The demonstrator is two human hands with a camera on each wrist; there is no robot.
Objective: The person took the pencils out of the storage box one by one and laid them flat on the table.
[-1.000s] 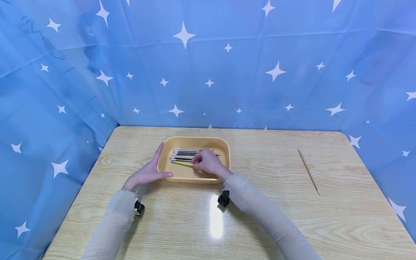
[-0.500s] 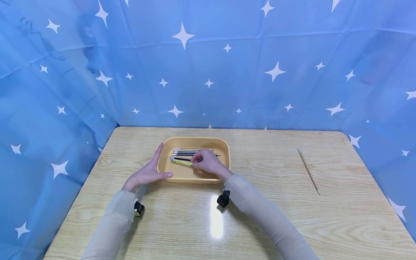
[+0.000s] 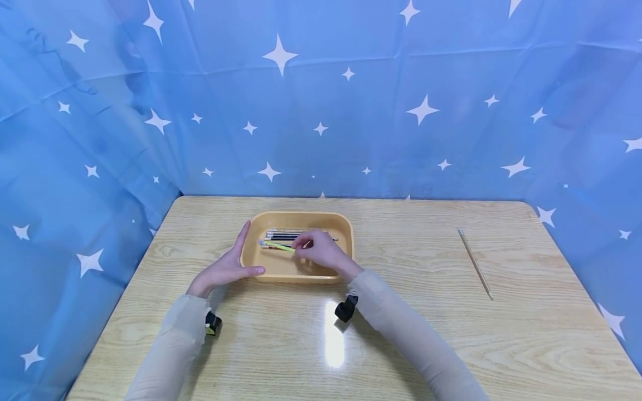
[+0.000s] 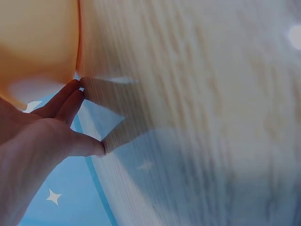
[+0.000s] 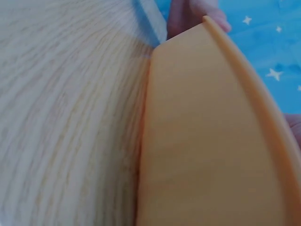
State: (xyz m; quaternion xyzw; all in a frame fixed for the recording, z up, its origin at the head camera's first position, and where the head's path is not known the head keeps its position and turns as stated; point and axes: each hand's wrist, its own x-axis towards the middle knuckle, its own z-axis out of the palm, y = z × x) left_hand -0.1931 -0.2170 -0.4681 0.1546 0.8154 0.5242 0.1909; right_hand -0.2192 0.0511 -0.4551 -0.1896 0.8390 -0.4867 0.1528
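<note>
In the head view a shallow tan plastic tray stands on the wooden table. Several dark pencils lie side by side in it, their eraser ends to the left. My right hand reaches over the front rim and pinches a yellow-green pencil, its eraser end pointing left and slightly raised across the other pencils. Its tip is hidden under the hand. My left hand rests against the tray's left end, fingers straight and spread, thumb at the front rim. In the left wrist view, fingertips meet the table beside the tray wall.
One lone pencil lies slanted on the right part of the table. A blue curtain with white stars hangs behind and to the sides. Black wrist cameras sit under both sleeves.
The yellow-green pencil's eraser end has swung up and away from me, now crossing over the neighbouring pencils. My right hand stays pinching it; my left hand holds its place at the tray.
</note>
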